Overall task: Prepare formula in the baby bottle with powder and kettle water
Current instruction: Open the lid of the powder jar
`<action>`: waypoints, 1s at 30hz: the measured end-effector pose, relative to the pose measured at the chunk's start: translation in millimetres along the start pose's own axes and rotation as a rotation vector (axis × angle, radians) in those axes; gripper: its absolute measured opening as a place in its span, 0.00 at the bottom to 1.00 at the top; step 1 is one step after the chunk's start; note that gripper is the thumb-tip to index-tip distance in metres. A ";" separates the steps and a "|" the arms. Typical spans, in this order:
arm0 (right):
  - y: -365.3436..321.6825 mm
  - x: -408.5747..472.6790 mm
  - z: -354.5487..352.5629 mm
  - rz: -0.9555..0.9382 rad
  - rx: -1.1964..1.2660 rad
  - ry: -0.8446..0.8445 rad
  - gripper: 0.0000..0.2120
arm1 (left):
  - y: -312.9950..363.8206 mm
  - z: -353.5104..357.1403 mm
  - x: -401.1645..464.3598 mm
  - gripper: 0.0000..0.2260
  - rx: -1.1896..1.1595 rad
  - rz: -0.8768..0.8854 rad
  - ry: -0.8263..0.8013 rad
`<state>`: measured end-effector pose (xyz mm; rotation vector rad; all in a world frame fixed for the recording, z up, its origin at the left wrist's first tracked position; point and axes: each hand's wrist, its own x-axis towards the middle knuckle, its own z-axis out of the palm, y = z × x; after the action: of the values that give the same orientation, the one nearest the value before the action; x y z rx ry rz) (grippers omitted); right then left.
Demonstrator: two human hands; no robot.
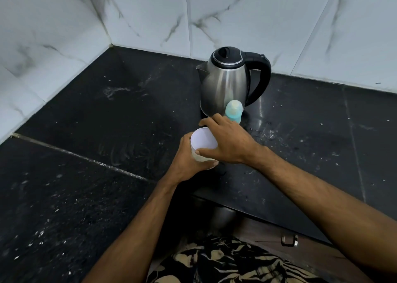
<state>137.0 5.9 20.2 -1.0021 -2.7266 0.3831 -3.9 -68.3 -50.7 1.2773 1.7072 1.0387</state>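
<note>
there, just near the kettle [225, 83], stands the baby bottle [233, 111], upright on the black counter [107, 132], teal with a pale clear cap, its lower part hidden behind the right hand [229, 143]. touching the kettle or only just in front of it: cannot tell.

nearer and a little left, a white cup [203, 142], held above the counter's near edge, mouth open and tilted toward the camera, inside plain white. gripped from the left and below by the left hand [189, 162], fingers curled round the cup's wall, fingertips showing under its base. reached over from the right by the right hand, thumb pressed on the cup's near wall, fingers draped past the far rim toward the bottle; so both hands grasping the cup. whether the fingertips also touch the bottle: cannot tell.

behind the bottle, the kettle: brushed steel, black lid down, spout to the left, black handle to the right, standing far on the counter close to the wall.

around it all, the counter: dark stone, speckled with pale crumbs and smears, a seam running from far left to near centre. beyond, white marbled wall tiles [257, 14] meeting in a corner at the far left. at the near edge, patterned black-and-tan cloth [225, 261] and a small metal drawer handle [289, 240] to the right.
</note>
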 end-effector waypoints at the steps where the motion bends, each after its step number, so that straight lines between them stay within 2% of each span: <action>1: 0.3 -0.9 -0.9 -0.022 0.054 -0.030 0.35 | -0.1 0.5 0.5 0.43 -0.001 -0.003 0.004; 5: 5.0 -5.0 -6.4 -0.066 0.187 -0.145 0.38 | 2.7 2.1 -0.3 0.41 -0.024 0.015 0.007; 8: 1.8 -4.4 -5.1 0.008 0.022 -0.090 0.43 | 3.8 0.5 -0.7 0.39 -0.017 0.019 -0.005; 11: -3.9 -2.4 -1.8 0.011 -0.077 -0.065 0.43 | 5.5 1.1 -1.3 0.45 -0.013 0.019 -0.015; 16: 1.8 -4.8 -6.9 -0.072 0.139 -0.197 0.44 | -3.3 0.6 0.4 0.45 0.020 0.011 -0.016; 21: -0.6 -3.2 -3.0 0.025 -0.062 -0.112 0.45 | -2.6 -1.0 -1.7 0.40 0.003 0.001 -0.002; 24: -2.0 -1.5 -4.8 -0.009 0.040 -0.137 0.42 | 1.2 -0.3 -1.1 0.45 -0.005 0.019 -0.014; 27: 2.2 -1.4 -10.5 -0.056 0.161 -0.207 0.47 | -2.0 -0.5 0.7 0.46 0.034 0.013 -0.041; 30: 1.4 0.5 -8.9 0.005 0.045 -0.142 0.48 | -5.0 -1.2 -0.7 0.49 0.030 -0.008 -0.011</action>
<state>140.0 8.7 28.2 -1.0059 -2.8271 0.5344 -6.6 -70.0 -54.8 1.2915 1.7244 1.0036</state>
